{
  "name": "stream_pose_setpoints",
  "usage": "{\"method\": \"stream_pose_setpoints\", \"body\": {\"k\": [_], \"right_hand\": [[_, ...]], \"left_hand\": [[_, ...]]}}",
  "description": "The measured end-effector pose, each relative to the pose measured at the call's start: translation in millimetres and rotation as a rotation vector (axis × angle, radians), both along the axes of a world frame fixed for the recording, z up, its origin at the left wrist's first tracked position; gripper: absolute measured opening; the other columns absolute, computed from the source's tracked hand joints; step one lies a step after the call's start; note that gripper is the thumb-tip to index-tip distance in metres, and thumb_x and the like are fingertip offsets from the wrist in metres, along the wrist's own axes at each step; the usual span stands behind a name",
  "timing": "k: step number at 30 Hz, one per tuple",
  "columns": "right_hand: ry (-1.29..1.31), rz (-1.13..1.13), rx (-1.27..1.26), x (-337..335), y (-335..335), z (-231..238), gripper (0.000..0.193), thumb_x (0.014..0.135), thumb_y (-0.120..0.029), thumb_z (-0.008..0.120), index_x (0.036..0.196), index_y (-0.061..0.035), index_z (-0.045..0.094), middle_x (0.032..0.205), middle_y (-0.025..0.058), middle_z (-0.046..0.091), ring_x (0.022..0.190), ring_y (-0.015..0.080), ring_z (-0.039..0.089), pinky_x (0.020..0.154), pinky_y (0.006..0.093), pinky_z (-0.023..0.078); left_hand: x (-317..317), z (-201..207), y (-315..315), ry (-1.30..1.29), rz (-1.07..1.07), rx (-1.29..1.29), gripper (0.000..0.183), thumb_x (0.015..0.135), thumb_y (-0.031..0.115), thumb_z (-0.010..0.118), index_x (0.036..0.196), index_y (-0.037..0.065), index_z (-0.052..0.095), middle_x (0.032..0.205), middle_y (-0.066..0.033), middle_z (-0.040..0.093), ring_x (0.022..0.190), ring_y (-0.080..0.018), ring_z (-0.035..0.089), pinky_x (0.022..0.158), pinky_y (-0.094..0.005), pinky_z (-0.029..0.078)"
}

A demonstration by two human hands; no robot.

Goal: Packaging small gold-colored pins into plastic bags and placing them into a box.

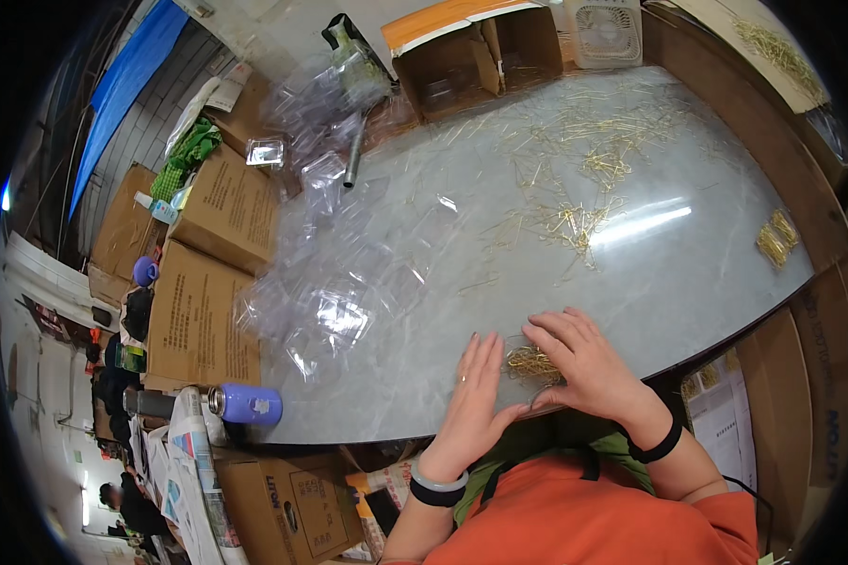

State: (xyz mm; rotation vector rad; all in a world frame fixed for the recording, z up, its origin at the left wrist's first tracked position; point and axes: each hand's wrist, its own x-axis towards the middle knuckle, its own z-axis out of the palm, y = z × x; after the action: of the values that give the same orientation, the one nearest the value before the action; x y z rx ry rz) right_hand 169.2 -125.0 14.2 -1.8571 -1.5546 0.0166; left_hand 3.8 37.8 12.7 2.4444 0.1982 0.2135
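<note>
A small bundle of thin gold-coloured wire pieces (534, 363) lies at the near edge of the grey table, between my two hands. My left hand (478, 395) stands on its left side, fingers stretched out and the palm turned toward the bundle. On the other side my right hand (589, 365) arches over the bundle's right end with its fingers extended and spread. The thumbs come close together at the table edge. Part of the bundle is hidden behind the right hand. Farther out, loose gold wires (575, 226) lie scattered in a heap.
Clear plastic boxes (344, 315) cover the left of the grey table (499, 292). A metal tube (355, 151) lies farther back. Open cardboard box (443, 89) and white fan (605, 36) stand behind. A packed wire bundle (777, 238) lies right; a purple bottle (247, 404) near left.
</note>
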Motion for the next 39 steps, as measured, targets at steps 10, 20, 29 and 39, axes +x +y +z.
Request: {"method": "stream_pose_setpoints", "body": {"k": [10, 20, 29, 39], "right_hand": [[0.220, 0.103, 0.011, 9, -2, -5, 0.086, 0.074, -0.008, 0.084, 0.148, -0.0047, 0.042, 0.154, 0.0203, 0.040, 0.139, 0.0431, 0.043, 0.110, 0.0472, 0.046], [0.289, -0.090, -0.084, -5, -29, -12, 0.081, 0.081, -0.005, 0.078, 0.152, -0.0033, 0.039, 0.158, 0.0226, 0.034, 0.140, 0.0431, 0.042, 0.111, 0.0457, 0.045], [0.320, -0.124, 0.062, 8, -35, 4, 0.075, 0.076, -0.010, 0.082, 0.143, -0.0063, 0.049, 0.143, 0.0183, 0.051, 0.129, 0.0409, 0.051, 0.110, 0.0440, 0.042], [-0.094, -0.340, 0.130, -13, -33, -27, 0.020, 0.074, -0.009, 0.080, 0.090, -0.0097, 0.069, 0.087, 0.0033, 0.065, 0.089, 0.0263, 0.060, 0.079, 0.0365, 0.050]], "left_hand": [[25, -5, -12, 0.032, 0.009, -0.156, 0.089, 0.079, 0.014, 0.084, 0.151, -0.004, 0.035, 0.149, -0.0240, 0.037, 0.147, -0.0456, 0.029, 0.121, -0.0505, 0.029], [35, -5, -20, -0.041, -0.042, 0.142, 0.085, 0.081, 0.019, 0.084, 0.150, -0.002, 0.038, 0.149, -0.0262, 0.038, 0.146, -0.0456, 0.032, 0.121, -0.0520, 0.029], [25, -10, -27, -0.078, 0.026, 0.042, 0.083, 0.083, 0.021, 0.084, 0.148, -0.005, 0.039, 0.147, -0.0257, 0.040, 0.142, -0.0475, 0.037, 0.115, -0.0508, 0.036], [31, -15, -32, -0.159, -0.018, 0.228, 0.071, 0.086, 0.018, 0.079, 0.144, -0.004, 0.045, 0.142, -0.0225, 0.047, 0.138, -0.0478, 0.040, 0.115, -0.0538, 0.036]]}}
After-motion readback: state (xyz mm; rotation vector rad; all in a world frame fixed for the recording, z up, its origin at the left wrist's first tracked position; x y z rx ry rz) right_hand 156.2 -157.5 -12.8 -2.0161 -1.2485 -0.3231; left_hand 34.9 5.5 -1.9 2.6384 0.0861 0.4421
